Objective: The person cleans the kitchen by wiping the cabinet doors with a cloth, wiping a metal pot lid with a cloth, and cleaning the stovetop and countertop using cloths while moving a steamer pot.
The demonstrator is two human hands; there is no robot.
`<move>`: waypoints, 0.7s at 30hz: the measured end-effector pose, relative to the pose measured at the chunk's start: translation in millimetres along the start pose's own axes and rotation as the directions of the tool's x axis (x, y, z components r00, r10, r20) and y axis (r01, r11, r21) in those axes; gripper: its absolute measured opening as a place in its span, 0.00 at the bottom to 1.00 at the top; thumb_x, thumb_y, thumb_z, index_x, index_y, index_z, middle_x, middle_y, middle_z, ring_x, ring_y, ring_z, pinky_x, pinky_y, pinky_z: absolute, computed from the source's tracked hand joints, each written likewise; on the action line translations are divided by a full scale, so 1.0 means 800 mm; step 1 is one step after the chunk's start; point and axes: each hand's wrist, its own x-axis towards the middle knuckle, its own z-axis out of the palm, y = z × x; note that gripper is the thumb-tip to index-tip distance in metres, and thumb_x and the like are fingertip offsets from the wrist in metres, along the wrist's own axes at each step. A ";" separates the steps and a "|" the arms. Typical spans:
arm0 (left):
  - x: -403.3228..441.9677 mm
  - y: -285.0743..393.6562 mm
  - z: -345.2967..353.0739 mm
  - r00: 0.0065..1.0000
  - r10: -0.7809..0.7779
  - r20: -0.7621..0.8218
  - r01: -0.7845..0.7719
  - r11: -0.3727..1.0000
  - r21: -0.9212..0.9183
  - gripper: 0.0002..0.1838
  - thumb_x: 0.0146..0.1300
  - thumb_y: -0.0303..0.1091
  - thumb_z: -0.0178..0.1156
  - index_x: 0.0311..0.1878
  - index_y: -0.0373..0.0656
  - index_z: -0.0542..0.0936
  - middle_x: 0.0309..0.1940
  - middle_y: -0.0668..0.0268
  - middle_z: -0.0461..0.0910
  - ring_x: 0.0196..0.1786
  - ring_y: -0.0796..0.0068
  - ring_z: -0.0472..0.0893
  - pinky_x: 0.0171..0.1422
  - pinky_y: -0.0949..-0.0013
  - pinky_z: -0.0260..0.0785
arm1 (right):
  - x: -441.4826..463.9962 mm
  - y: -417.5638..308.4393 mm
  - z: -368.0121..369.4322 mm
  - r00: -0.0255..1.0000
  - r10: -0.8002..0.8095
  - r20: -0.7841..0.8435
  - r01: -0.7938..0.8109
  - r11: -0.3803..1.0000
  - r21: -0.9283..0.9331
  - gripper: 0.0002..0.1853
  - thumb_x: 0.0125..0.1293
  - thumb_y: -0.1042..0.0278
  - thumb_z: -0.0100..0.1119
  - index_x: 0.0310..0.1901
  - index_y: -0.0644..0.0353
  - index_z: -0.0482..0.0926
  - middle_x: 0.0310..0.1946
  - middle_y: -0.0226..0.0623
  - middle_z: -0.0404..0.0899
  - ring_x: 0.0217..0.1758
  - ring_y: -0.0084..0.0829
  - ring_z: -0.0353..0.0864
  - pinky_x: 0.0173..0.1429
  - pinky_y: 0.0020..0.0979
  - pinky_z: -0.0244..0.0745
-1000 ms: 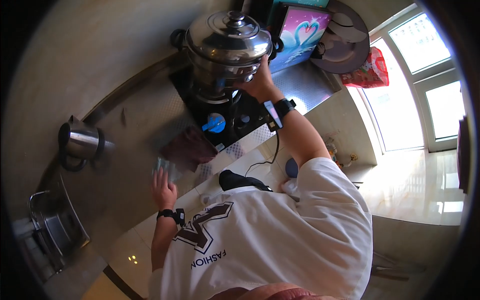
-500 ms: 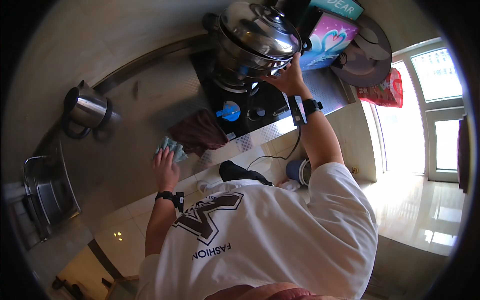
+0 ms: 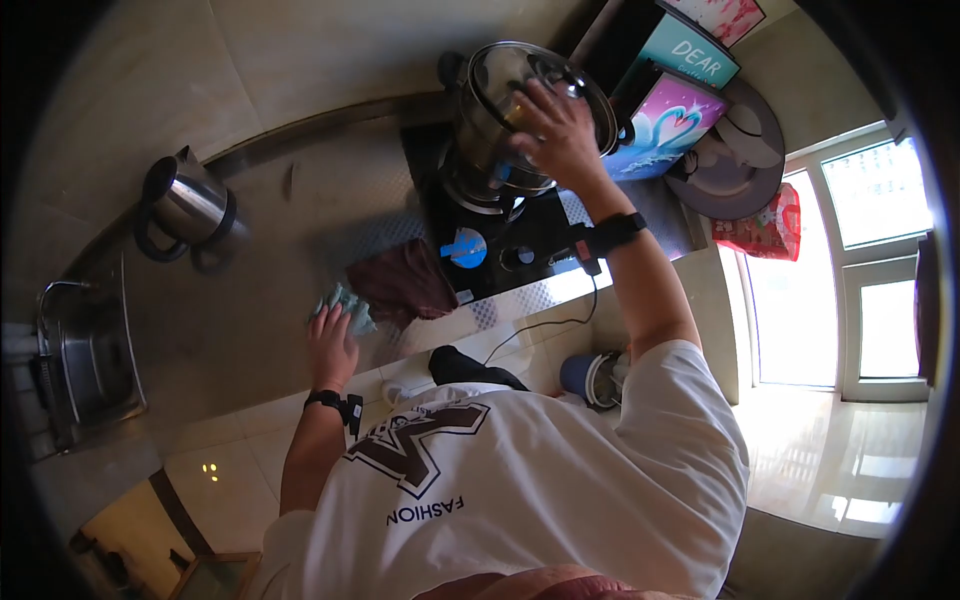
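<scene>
My left hand (image 3: 333,345) rests on a crumpled pale green cloth (image 3: 352,306) on the counter, its fingers over the near side. Beside that cloth lies a folded dark brown cloth (image 3: 405,280). My right hand (image 3: 562,135) is over the glass-and-metal lid (image 3: 497,68) of a steel pot (image 3: 480,135), fingers apart near the lid's knob. Whether the fingertips touch the lid I cannot tell. The pot stands on a black gas stove (image 3: 425,150), and my hand and forearm hide part of its right side.
A steel kettle (image 3: 190,205) stands at the left, with a sink (image 3: 100,350) beyond it. Picture boxes (image 3: 672,120) and a round grey-purple tray (image 3: 745,185) lean behind the stove. A red bag (image 3: 765,230) hangs at the right; a bucket (image 3: 580,375) sits on the floor.
My right hand has moved from the pot's right side up over its lid. My left hand stays on the pale green cloth. The camera view has shifted slightly.
</scene>
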 end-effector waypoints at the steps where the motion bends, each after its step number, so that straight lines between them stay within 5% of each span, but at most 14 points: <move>1: 0.001 0.001 -0.001 1.000 0.002 -0.010 -0.002 1.000 0.000 0.21 0.56 0.28 0.60 0.55 0.43 0.81 0.66 0.62 0.76 0.71 0.53 0.69 0.77 0.48 0.58 | 0.000 -0.012 -0.002 1.000 0.010 0.021 -0.011 0.998 0.055 0.37 0.66 0.37 0.61 0.74 0.38 0.68 0.80 0.31 0.58 0.84 0.51 0.49 0.83 0.52 0.46; 7: -0.002 0.002 -0.007 1.000 -0.001 0.009 0.001 1.000 0.006 0.23 0.55 0.27 0.60 0.57 0.43 0.80 0.66 0.60 0.76 0.70 0.51 0.70 0.74 0.45 0.61 | 0.005 -0.017 -0.009 0.995 0.064 0.077 -0.072 0.992 0.100 0.38 0.65 0.37 0.63 0.74 0.40 0.69 0.79 0.31 0.59 0.83 0.47 0.52 0.83 0.51 0.48; 9: 0.001 0.004 -0.008 1.000 -0.021 0.010 0.021 1.000 -0.020 0.23 0.55 0.27 0.60 0.57 0.43 0.80 0.66 0.60 0.76 0.71 0.51 0.70 0.74 0.45 0.61 | 0.010 0.009 -0.001 1.000 0.019 -0.011 -0.014 0.925 0.381 0.34 0.65 0.44 0.67 0.71 0.46 0.74 0.77 0.35 0.63 0.79 0.47 0.61 0.80 0.47 0.58; 12: 0.000 0.001 -0.002 0.999 0.014 -0.031 -0.015 1.000 -0.012 0.25 0.52 0.24 0.60 0.57 0.45 0.79 0.66 0.61 0.76 0.69 0.50 0.70 0.73 0.48 0.64 | 0.012 0.025 -0.034 0.929 0.300 -0.217 -0.154 0.845 0.512 0.25 0.65 0.59 0.69 0.63 0.55 0.80 0.69 0.46 0.73 0.70 0.49 0.74 0.72 0.40 0.69; 14: 0.001 0.000 -0.002 0.999 0.033 -0.029 -0.032 0.999 0.015 0.25 0.52 0.25 0.60 0.57 0.45 0.80 0.66 0.62 0.76 0.69 0.50 0.71 0.72 0.48 0.66 | 0.001 0.056 -0.032 0.830 0.484 -0.279 -0.290 0.800 0.525 0.23 0.67 0.58 0.67 0.61 0.58 0.81 0.65 0.47 0.77 0.69 0.49 0.75 0.72 0.39 0.69; 18: -0.006 0.001 -0.003 0.999 0.006 0.032 -0.007 0.999 0.034 0.24 0.54 0.28 0.61 0.58 0.46 0.79 0.67 0.63 0.75 0.71 0.52 0.70 0.73 0.47 0.64 | -0.055 0.087 -0.043 0.661 0.749 -0.051 -0.540 0.522 0.660 0.26 0.72 0.48 0.60 0.62 0.59 0.80 0.56 0.51 0.83 0.60 0.46 0.83 0.65 0.36 0.74; 21: -0.009 -0.010 0.014 0.999 0.036 -0.020 -0.036 0.999 0.005 0.23 0.58 0.30 0.61 0.59 0.46 0.79 0.68 0.64 0.75 0.73 0.54 0.68 0.76 0.46 0.59 | -0.103 0.107 -0.037 0.627 0.778 -0.037 -0.563 0.486 0.668 0.28 0.73 0.47 0.60 0.63 0.63 0.79 0.55 0.51 0.84 0.59 0.41 0.84 0.63 0.34 0.75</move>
